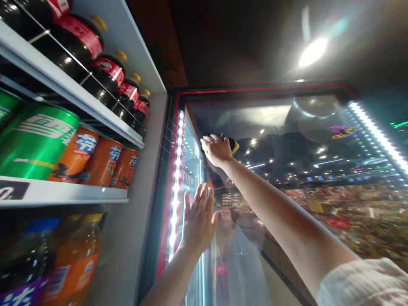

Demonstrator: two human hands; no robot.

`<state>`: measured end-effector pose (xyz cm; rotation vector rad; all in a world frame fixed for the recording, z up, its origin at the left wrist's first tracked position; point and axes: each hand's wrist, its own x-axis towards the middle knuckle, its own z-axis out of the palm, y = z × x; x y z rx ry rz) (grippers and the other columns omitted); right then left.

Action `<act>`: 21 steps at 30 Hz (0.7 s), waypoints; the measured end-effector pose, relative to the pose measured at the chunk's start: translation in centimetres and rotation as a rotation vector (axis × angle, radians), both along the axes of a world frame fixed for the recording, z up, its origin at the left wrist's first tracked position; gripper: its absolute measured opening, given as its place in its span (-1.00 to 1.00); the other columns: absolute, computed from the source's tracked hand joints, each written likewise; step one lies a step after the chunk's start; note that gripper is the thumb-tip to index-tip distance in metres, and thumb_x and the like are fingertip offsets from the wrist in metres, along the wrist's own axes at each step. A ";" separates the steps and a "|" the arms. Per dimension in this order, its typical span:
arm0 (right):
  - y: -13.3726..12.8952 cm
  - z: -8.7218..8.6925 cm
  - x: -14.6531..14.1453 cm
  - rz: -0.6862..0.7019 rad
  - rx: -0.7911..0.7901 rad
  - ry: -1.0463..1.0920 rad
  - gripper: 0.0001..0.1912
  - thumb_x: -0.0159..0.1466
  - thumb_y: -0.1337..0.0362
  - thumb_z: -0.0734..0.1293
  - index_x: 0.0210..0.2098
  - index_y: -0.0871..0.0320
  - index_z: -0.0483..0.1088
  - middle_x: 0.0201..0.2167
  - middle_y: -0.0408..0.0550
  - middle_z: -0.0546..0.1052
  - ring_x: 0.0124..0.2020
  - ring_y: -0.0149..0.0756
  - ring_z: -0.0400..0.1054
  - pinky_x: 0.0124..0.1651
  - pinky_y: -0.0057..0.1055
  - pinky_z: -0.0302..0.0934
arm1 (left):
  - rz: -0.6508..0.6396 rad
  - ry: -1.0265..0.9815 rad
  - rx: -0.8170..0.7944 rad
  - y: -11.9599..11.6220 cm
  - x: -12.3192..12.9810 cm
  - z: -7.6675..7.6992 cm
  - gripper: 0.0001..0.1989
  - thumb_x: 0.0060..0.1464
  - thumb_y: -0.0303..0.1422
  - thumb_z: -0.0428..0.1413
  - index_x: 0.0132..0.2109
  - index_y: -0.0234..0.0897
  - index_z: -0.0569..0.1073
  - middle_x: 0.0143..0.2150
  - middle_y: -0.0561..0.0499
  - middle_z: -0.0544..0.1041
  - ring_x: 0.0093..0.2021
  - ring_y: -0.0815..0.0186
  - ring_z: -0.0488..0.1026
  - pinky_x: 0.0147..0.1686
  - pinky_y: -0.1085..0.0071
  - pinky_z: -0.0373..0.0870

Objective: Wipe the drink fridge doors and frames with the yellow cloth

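A glass cooler door (pixel 280 148) stands open in front of me, edged with a dark and red frame. High on the pane, my right hand (pixel 218 149) presses a black cloth with a yellow edge (pixel 234 145) against the glass; most of the cloth is hidden under the fingers. Lower and to the left, my left hand (pixel 199 219) is raised with its fingers stretched out and nothing in it. Its palm faces the glass near the lit left edge; whether it touches cannot be told.
Left of the door, cooler shelves (pixel 95 195) hold cola bottles (pixel 108 70), a green can (pixel 40 136), orange cans (pixel 102 159) and bottled drinks (pixel 75 255). An LED strip (pixel 177 187) runs down the door's left side. Reflections of lights and goods cover the pane.
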<state>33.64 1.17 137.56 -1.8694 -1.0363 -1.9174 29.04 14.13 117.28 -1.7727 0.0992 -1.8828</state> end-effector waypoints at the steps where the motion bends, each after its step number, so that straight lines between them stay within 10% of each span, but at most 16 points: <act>1: -1.0 0.4 0.4 -0.008 0.065 0.019 -0.51 0.46 0.31 0.07 0.31 -0.01 0.31 0.40 -0.02 0.34 0.38 -0.02 0.13 0.26 0.17 0.11 | -0.008 0.006 0.003 -0.3 0.1 0.1 -0.29 0.39 -0.29 -0.10 0.55 -0.28 -0.19 0.50 -0.21 0.20 0.53 0.06 0.04 0.51 -0.16 -0.25; 5: -3.4 -0.9 1.7 -0.056 0.344 0.113 -0.48 0.42 0.38 0.06 0.29 0.15 0.35 0.32 0.22 0.41 0.30 0.15 0.21 0.19 0.27 0.13 | -0.031 0.022 0.012 -1.1 0.1 0.0 -0.33 0.39 -0.29 -0.09 0.53 -0.29 -0.08 0.49 -0.18 0.23 0.53 0.07 0.05 0.52 -0.13 -0.23; 12: -7.0 -0.4 3.6 -0.051 0.120 0.024 -0.49 0.46 0.32 0.04 0.33 -0.03 0.30 0.41 -0.05 0.33 0.40 -0.04 0.11 0.27 0.19 0.11 | -0.062 -0.026 0.064 -3.2 1.8 0.1 -0.33 0.37 -0.33 -0.02 0.52 -0.33 -0.02 0.47 -0.21 0.26 0.50 0.02 0.12 0.50 -0.14 -0.18; 21: -13.5 -1.2 5.8 -0.160 0.354 0.207 -0.44 0.42 0.39 0.04 0.35 0.09 0.28 0.38 0.16 0.34 0.32 0.11 0.19 0.20 0.25 0.14 | -0.136 0.018 0.087 -7.6 4.2 0.5 -0.28 0.37 -0.33 -0.01 0.54 -0.30 -0.10 0.49 -0.22 0.19 0.51 -0.01 0.08 0.50 -0.15 -0.17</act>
